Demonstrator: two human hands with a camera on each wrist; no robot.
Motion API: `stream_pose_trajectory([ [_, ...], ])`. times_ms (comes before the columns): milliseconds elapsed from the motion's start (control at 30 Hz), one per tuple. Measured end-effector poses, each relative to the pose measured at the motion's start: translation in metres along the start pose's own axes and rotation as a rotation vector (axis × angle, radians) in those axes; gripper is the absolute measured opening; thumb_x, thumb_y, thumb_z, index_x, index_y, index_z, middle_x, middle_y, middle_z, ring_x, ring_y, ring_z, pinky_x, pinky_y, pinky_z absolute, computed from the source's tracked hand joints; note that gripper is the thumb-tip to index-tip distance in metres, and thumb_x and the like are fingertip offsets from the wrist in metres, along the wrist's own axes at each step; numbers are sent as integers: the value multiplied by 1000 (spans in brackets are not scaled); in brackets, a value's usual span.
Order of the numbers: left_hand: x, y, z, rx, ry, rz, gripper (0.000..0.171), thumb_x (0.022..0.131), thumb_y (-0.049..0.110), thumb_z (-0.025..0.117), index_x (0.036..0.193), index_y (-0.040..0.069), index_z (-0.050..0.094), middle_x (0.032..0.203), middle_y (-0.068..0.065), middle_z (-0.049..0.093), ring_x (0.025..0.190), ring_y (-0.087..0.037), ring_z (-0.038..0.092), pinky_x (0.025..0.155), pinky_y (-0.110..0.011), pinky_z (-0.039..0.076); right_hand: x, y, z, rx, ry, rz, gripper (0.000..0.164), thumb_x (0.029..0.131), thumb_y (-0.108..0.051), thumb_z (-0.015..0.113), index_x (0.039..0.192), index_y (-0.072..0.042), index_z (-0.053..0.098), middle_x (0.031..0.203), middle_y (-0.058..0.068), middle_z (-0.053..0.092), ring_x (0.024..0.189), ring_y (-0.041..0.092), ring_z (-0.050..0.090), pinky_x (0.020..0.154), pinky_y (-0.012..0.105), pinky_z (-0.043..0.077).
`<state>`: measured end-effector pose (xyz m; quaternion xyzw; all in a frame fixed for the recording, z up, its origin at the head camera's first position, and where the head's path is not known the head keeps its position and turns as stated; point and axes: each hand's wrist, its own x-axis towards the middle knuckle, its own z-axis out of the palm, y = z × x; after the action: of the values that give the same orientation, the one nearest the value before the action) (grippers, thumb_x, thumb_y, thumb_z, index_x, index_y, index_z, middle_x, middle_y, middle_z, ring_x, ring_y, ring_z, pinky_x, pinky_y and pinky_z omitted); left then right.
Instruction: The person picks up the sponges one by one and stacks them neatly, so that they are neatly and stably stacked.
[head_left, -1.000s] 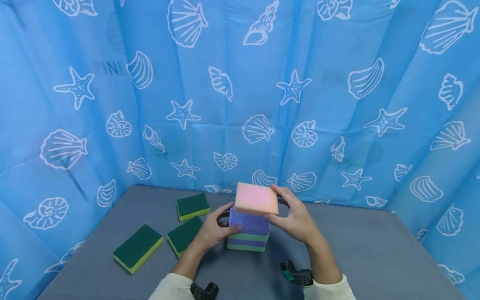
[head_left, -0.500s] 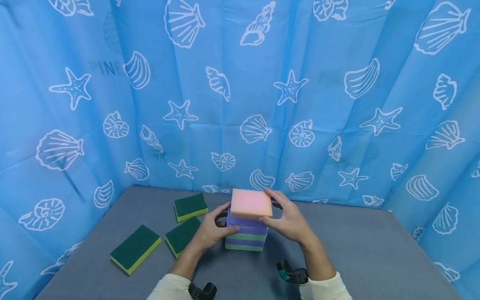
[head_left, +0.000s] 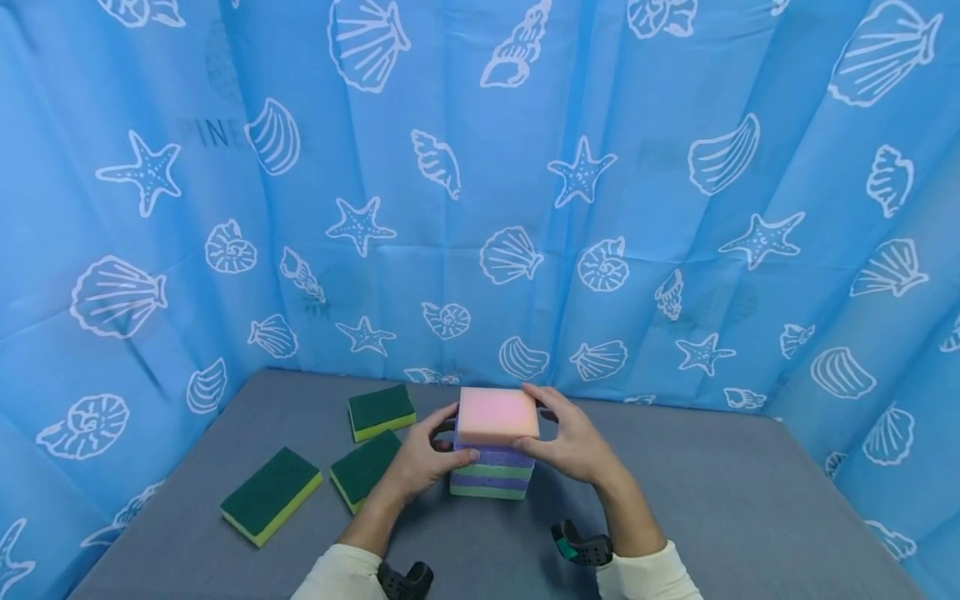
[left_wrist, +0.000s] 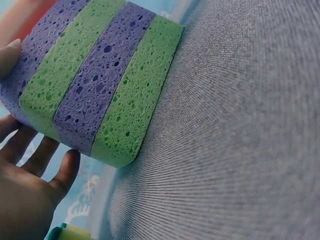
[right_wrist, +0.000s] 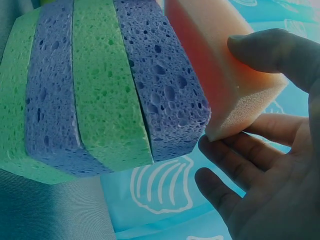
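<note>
A pale pink-orange sponge (head_left: 497, 413) lies over a striped stack of porous sponges, purple and green by turns. My right hand (head_left: 574, 442) holds it by its right side, thumb at the near edge and fingers behind. In the right wrist view, the pink-orange sponge (right_wrist: 220, 65) meets the top purple sponge (right_wrist: 165, 85) at a slant, with a wedge of its red-lit underside showing. With thumb in front and fingers at the back, my left hand (head_left: 426, 457) grips the top purple sponge from the left. The lowest green sponge (left_wrist: 142, 95) rests on the grey cloth.
Left of the stack lie several dishwashing sponges with dark green scouring tops and yellow foam: one near the front (head_left: 272, 493), one beside my left forearm (head_left: 366, 467), one farther back (head_left: 381, 410). A blue shell-print curtain (head_left: 480, 200) encloses the grey table (head_left: 690, 500).
The pink-orange sponge has come down and slightly left onto the stack, my right hand moving with it. My left hand keeps its grip on the purple sponge.
</note>
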<state>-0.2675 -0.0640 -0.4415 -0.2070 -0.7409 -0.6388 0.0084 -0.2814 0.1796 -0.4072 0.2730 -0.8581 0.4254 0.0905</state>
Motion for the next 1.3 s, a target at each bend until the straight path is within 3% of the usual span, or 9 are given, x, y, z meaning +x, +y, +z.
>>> stream_pose_trajectory([
  [733, -1, 4, -1, 28, -4, -9, 73, 83, 12, 76, 145, -3, 39, 138, -21, 47, 122, -38, 45, 96, -55, 41, -1, 2, 4, -21, -53, 110, 78, 80, -29, 80, 143, -1, 44, 135, 13, 51, 115, 31, 49, 96, 53, 41],
  [1300, -1, 6, -2, 14, -23, -8, 74, 84, 15, 74, 146, -2, 37, 140, -21, 45, 125, -39, 43, 97, -56, 39, -2, 2, 2, -48, -65, 117, 78, 79, -29, 81, 143, -1, 45, 132, 12, 52, 113, 32, 50, 94, 53, 42],
])
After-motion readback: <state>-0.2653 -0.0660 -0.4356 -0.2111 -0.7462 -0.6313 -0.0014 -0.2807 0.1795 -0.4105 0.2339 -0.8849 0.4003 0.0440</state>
